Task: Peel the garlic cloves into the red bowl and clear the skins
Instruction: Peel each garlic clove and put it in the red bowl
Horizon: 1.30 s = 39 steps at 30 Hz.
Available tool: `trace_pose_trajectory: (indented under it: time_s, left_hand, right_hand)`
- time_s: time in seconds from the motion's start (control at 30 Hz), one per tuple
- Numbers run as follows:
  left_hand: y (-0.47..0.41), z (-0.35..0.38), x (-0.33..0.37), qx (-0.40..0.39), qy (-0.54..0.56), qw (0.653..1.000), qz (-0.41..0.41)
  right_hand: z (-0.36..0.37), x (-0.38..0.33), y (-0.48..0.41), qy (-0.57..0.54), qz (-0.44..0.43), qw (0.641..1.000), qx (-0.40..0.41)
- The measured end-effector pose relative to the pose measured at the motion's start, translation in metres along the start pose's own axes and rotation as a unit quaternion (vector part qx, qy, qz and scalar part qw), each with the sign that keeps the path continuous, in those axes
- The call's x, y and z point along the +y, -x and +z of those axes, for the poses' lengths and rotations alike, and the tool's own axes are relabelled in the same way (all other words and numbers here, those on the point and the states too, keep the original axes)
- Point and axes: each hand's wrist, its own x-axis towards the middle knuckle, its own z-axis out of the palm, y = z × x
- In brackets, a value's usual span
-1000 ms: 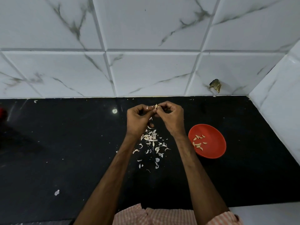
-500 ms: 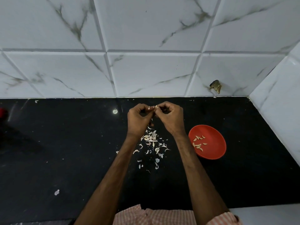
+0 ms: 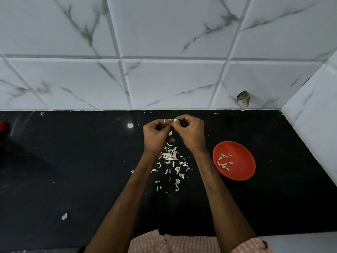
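Black counter [image 3: 73, 161] by wall [image 3: 164, 84]: left hand [image 3: 156, 136], right hand [image 3: 190, 133] pinch clove [image 3: 175, 120].

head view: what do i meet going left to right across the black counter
red thing at the edge → loose skin scrap → left hand → garlic clove → right hand → red bowl

Dim, cool, flat light; can't tell the source direction. The white marble-veined wall tiles [image 3: 173, 84] read grey-blue, underexposed. The glossy black stone tabletop [image 3: 82, 170] crushes to near-black, with one small round glare spot [image 3: 130, 125] well left of the round red plastic bowl [image 3: 242, 161]. Bowl and the pale papery garlic skins [image 3: 171, 157] just left of it are sharp. The red object [image 3: 3, 126] far left of the bowl, at the frame edge, is blurred. Tile joints above the bowl fan and bow: wide-angle distortion.
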Motion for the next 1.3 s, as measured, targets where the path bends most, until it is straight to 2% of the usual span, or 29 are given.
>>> trace_pose_trajectory:
  time_s: [0.17,0.33,0.43,0.73,0.87,1.1,1.2,1.3]
  left_hand:
    - [-0.002,0.0,-0.003,0.012,-0.009,1.0,-0.016]
    - [-0.005,0.001,-0.01,0.046,-0.16,0.985,0.036]
    - [-0.008,-0.001,-0.01,0.054,-0.212,0.975,0.048]
    - [-0.008,-0.005,-0.009,0.039,-0.395,0.909,0.129]
    - [-0.006,-0.008,-0.008,0.044,-0.404,0.901,0.151]
    - [-0.006,-0.015,-0.006,0.005,-0.486,0.848,0.213]
    - [-0.004,-0.017,-0.005,-0.012,-0.513,0.83,0.217]
    - [-0.005,-0.019,-0.003,-0.011,-0.522,0.828,0.205]
  right_hand:
    - [0.002,0.003,0.0,0.037,-0.038,0.998,-0.022]
    - [0.006,0.006,-0.002,0.103,-0.07,0.992,-0.036]
    - [0.005,0.008,-0.004,0.133,-0.082,0.986,-0.054]
    - [0.007,0.007,-0.005,0.179,-0.084,0.976,-0.085]
    - [0.009,0.004,-0.004,0.188,-0.071,0.976,-0.086]
    - [0.008,0.001,-0.004,0.206,-0.074,0.97,-0.108]
    - [0.007,0.001,-0.004,0.203,-0.067,0.969,-0.125]
    - [0.007,0.001,-0.003,0.174,-0.049,0.975,-0.125]
